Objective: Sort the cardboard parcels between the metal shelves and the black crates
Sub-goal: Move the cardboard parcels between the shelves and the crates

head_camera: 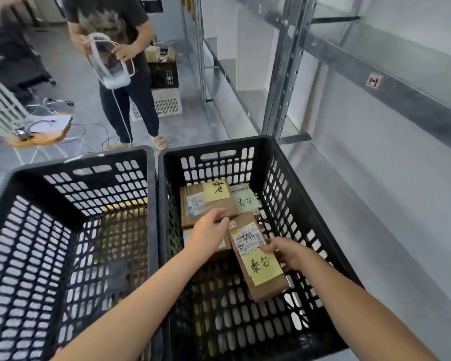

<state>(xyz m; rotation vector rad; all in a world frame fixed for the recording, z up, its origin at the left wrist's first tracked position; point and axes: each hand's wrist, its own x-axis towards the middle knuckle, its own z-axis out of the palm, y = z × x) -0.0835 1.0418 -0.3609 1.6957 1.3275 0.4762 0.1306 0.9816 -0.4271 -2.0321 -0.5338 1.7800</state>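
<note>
the near parcel (264, 267), a brown box with a printed label and a yellow handwritten note, sits in the near right part of the right crate (292, 175), askew to the crate walls and seemingly propped rather than lying flat. the right hand (284, 252) grips its right edge, thumb on the label and fingers curled round the side, a hold that looks meant to lift it out or turn it so the note reads clearly. the left hand (210, 227) reaches in with fingers loosely straight, tips at the box's far left corner, probably to steady it; it closes on nothing that shows. beneath that hand a pale parcel (189, 234) is mostly hidden. farther in lie a flat parcel (206, 207) with a yellow note and, just right of it, a green-noted parcel (246, 201), both notes face up, likely so destinations show at a glance. the left crate (71, 183) stands just beside the right one. the metal shelves (289, 74) rise at the far right. at the far left another person (120, 48) stands holding a white device
</note>
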